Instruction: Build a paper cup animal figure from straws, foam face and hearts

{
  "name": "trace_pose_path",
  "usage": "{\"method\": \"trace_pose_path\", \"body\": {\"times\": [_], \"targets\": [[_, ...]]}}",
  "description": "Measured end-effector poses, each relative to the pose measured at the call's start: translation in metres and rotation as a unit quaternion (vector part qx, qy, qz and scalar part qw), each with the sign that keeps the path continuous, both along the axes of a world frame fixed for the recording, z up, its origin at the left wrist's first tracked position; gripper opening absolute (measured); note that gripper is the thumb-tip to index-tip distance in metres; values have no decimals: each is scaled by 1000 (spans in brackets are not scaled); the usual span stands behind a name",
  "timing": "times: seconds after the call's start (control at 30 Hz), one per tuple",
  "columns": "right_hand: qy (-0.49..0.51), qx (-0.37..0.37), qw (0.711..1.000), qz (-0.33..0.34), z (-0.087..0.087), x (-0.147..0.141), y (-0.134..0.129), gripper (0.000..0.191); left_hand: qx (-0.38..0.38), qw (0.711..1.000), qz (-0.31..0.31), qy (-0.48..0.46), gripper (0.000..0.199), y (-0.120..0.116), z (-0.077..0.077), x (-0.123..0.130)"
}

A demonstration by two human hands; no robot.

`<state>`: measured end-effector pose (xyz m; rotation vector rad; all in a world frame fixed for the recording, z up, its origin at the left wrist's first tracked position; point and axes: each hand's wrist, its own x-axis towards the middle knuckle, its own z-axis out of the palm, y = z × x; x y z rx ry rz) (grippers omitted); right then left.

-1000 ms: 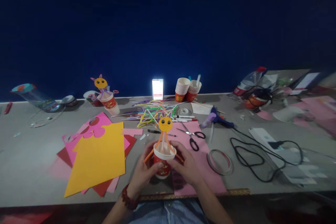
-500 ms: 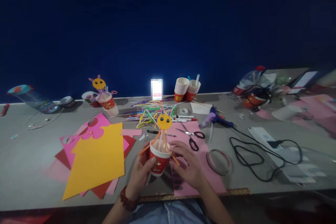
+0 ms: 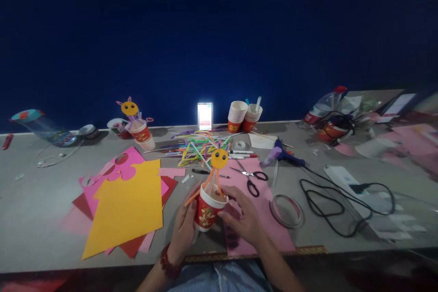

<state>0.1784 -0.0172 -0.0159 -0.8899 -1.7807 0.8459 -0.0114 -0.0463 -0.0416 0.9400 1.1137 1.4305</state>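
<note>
Since half a second ago the paper cup (image 3: 206,213) has turned between the hands: its gold print now faces the viewer more squarely, and the yellow disc (image 3: 219,159) above it has shifted slightly right. Cup and figure lean, base to the left, near the front edge of the counter (image 3: 30,226); whether the base touches cannot be told. The left hand (image 3: 185,227) grips the cup's left wall, and the right hand (image 3: 243,219) has its fingers curled at the rim and wall on the other side.

The cup is a tapering one, glossy red with a rolled white rim. Bent orange stems (image 3: 195,197) support the flat round disc, which carries two dark eyes; one stem pokes out over the rim beside the left hand.

A smooth pink sheet (image 3: 273,232) runs under the right hand, with black-handled scissors (image 3: 246,174) lying spread on it. Just right sits a ring-shaped roll (image 3: 297,220). To the left, a cut yellow sheet (image 3: 132,205) overlaps pink and red ones. Behind the disc, a tangle of thin coloured stems (image 3: 190,151) crowds the middle. Farther back stand nested cups (image 3: 238,116) and, leftward, another yellow-headed figure (image 3: 129,108). A blue glue gun (image 3: 290,159) lies at right.
</note>
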Motion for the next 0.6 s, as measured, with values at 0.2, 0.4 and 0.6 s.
{"method": "trace_pose_path", "body": {"times": [0.2,0.4,0.6], "targets": [[-36,79,996,4,12,2,5,46,46,997,-57,-17,50,6,20,-3],[-47,94,994,34,17,8,4,59,-13,998,-64,11,61,8,13,-4],[-10,133,991,25,19,9,0,47,-64,998,-18,-22,59,5,4,-5]]}}
